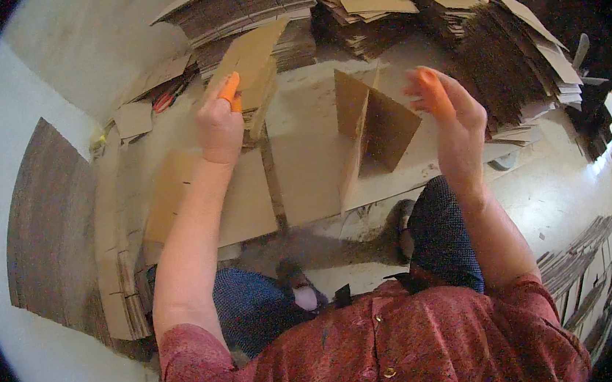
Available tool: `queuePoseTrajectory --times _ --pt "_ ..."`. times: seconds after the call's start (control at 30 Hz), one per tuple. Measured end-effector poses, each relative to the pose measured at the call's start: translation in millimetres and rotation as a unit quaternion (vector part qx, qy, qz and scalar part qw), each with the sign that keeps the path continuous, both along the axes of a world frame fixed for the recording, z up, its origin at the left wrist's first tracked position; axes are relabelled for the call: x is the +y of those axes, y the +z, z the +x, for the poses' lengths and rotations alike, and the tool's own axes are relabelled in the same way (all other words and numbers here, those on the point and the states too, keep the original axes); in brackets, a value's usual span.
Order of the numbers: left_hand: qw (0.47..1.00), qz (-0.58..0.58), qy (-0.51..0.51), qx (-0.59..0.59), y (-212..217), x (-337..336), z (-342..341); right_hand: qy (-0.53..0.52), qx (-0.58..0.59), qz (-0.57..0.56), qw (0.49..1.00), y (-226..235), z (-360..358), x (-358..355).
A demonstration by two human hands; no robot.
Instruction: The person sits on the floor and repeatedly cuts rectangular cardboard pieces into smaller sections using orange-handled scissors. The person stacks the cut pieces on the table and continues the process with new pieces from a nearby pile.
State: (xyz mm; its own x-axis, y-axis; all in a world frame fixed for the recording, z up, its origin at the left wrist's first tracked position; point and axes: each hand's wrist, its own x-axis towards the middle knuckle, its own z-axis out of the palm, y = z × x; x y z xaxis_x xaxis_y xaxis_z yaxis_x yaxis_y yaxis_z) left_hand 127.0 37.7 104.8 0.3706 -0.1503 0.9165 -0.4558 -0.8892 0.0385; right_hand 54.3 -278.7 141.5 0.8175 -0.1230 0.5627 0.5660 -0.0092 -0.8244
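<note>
My left hand [220, 129], with orange covers on its fingers, is closed at the near end of a tan cardboard piece [252, 56] that slants away from me. My right hand [456, 106] is raised to the right, its fingers loosely bent and a little blurred, one wearing an orange cover; I see nothing held in it. Between the hands, slotted cardboard dividers [380, 121] stand crossed on the pale work surface [305, 139], apart from both hands. Flat cardboard [173, 193] lies beneath my left forearm.
Tall stacks of cardboard strips [241, 9] rise at the back, with more piles [369, 4] beside them. A long leaning row of cardboard [522, 60] fills the right. Red-handled pliers [165, 101] lie at the left back. Another cardboard stack [55, 230] stands far left.
</note>
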Motion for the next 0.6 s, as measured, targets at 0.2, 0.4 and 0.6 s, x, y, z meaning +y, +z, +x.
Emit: queuePoseTrajectory --times 0.2,0.4,0.6 --pt "0.947 0.038 0.148 0.282 -73.6 70.5 19.8 0.136 0.120 -0.069 0.981 18.3 -19.3 24.8" --pt "0.894 -0.287 0.130 0.317 -10.2 26.6 -11.9 0.133 0.214 0.010 0.968 14.2 -17.5 20.6" --pt "0.773 -0.423 -0.411 0.235 4.5 -58.3 -76.9 0.324 0.260 0.178 0.892 28.2 -4.8 33.2"
